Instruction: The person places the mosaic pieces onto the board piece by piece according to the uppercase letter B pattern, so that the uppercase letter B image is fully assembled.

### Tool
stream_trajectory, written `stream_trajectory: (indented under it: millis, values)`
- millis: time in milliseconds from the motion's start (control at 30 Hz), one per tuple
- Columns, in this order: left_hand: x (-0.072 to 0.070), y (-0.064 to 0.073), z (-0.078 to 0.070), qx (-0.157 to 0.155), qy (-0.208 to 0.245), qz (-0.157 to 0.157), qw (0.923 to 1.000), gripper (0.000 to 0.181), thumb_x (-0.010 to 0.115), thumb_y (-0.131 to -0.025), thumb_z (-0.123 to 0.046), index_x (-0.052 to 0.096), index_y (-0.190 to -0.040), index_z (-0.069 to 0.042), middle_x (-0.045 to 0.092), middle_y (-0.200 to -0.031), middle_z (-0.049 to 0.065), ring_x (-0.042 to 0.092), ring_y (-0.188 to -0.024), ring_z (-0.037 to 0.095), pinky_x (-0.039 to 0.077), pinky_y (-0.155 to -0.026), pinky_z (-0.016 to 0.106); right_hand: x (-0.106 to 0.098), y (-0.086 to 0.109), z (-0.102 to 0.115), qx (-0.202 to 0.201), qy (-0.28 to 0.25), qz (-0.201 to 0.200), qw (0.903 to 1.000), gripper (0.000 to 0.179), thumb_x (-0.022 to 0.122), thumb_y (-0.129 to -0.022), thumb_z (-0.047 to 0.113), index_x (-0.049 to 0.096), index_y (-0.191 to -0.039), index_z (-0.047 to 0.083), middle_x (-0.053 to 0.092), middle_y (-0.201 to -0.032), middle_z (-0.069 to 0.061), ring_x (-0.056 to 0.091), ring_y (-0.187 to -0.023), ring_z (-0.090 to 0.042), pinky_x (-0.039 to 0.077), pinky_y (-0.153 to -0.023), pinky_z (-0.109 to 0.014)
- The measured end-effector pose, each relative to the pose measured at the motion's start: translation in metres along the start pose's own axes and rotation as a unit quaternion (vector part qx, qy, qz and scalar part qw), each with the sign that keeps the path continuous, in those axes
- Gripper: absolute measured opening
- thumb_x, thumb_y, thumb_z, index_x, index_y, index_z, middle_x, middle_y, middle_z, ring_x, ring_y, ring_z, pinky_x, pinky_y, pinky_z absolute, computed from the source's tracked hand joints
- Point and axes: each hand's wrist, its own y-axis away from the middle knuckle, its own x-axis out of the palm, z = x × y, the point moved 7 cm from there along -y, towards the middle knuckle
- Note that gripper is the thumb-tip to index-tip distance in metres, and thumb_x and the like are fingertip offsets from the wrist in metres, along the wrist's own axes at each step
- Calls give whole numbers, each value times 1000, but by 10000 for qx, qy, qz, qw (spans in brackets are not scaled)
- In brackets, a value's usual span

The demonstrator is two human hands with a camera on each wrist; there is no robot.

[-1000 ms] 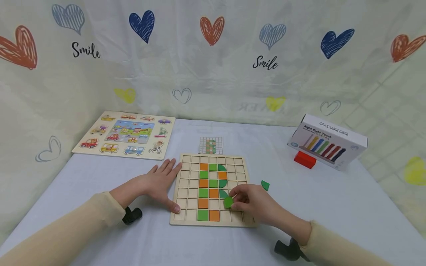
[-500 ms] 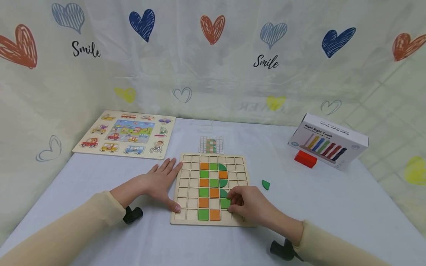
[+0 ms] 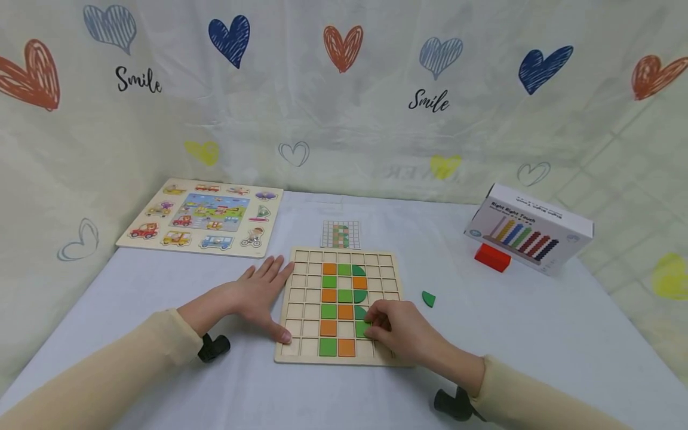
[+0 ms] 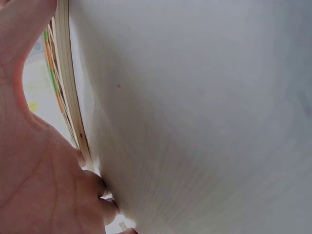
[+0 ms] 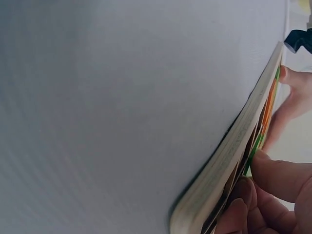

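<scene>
A wooden grid board (image 3: 344, 361) lies in front of me, several of its cells filled with orange, light green and dark green tiles. My left hand (image 3: 257, 300) rests spread along its left edge, thumb at the lower corner. Over the board's right side, my right hand (image 3: 405, 330) has thumb and curled fingers at a light green square tile (image 3: 361, 329), which sits in a cell below a dark green rounded tile (image 3: 361, 312). The right wrist view shows the thumb (image 5: 280, 175) against the green tile. Another dark green quarter-round tile (image 3: 428, 298) lies on the cloth right of the board.
Behind the board lies a small pattern card (image 3: 349, 235). A vehicle picture puzzle (image 3: 156, 209) is at the back left. At the back right, a white toy box (image 3: 570, 230) leans tilted beside a red block (image 3: 492, 257).
The light green square, earlier tilted between the right fingers, now lies in its cell. The right hand has shifted slightly left with it; the left hand has stayed put.
</scene>
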Motion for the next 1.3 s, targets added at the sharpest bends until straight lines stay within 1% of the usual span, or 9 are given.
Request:
stream_trajectory:
  millis: [200,467,567,667,800,933,1033,1167,1300]
  values:
    - [0,1,0,-39,16,-9,10000,143,80,-68,-75,5,-164,-1,-3,-171,26,-6,-158,46,5,-123,70,1,0,1,31,74,22,10000,9,81,-87,8,73,-90,12,62,-76,6,54,-71,-11,47,-61,-18]
    - [0,2,-2,-100,-14,-46,9999,141,81,-69,-73,5,-164,-1,-1,-171,26,-4,-158,47,6,-123,70,-2,2,2,-11,124,50,9999,5,78,-90,10,75,-94,12,67,-81,6,57,-74,-10,50,-65,-17]
    - [-1,3,-3,-105,-7,-49,9999,141,81,-69,-72,5,-164,-1,-1,-171,26,-4,-158,47,6,-123,70,-7,5,1,56,79,30,9999,8,78,-90,10,75,-97,12,68,-83,6,58,-75,-10,51,-67,-17]
    - [-1,3,-3,-105,-1,-53,9999,141,82,-69,-72,5,-164,-2,-1,-171,26,-4,-158,47,6,-123,70,-17,6,-3,220,92,-87,9997,10,78,-90,9,74,-99,12,68,-84,6,58,-76,-9,52,-68,-18]
    - [0,2,-2,-103,3,-53,9999,141,81,-69,-72,5,-164,-2,-1,-171,26,-4,-158,47,6,-123,70,-40,3,-20,435,199,-368,9982,13,76,-92,8,74,-105,9,69,-87,2,58,-78,-12,52,-68,-20]
    - [-1,3,-2,-111,12,-39,9999,141,81,-69,-73,5,-164,-2,-1,-171,26,-4,-158,46,6,-123,70,-67,-2,-52,608,456,-603,9953,18,72,-95,10,73,-111,4,71,-92,-3,58,-81,-16,52,-67,-25]
    - [-1,3,-2,-106,16,-33,9999,141,81,-69,-73,5,-164,-2,-1,-171,26,-4,-158,47,6,-123,70,-81,-7,-78,770,675,-620,9928,19,71,-96,13,73,-112,2,71,-93,-6,57,-83,-19,52,-68,-27]
    - [2,1,0,-100,4,-32,9999,142,81,-67,-74,5,-164,-3,-2,-171,25,-5,-158,46,5,-123,70,-82,-12,-99,868,779,-400,9924,20,74,-94,20,72,-105,4,68,-86,-4,55,-80,-18,50,-68,-29]
    - [1,2,-1,-101,7,-46,9999,142,81,-68,-74,5,-164,-2,-3,-171,25,-5,-158,46,5,-123,70,-77,-15,-99,885,863,-226,9921,27,81,-89,26,68,-99,4,63,-79,-3,53,-76,-18,46,-65,-29]
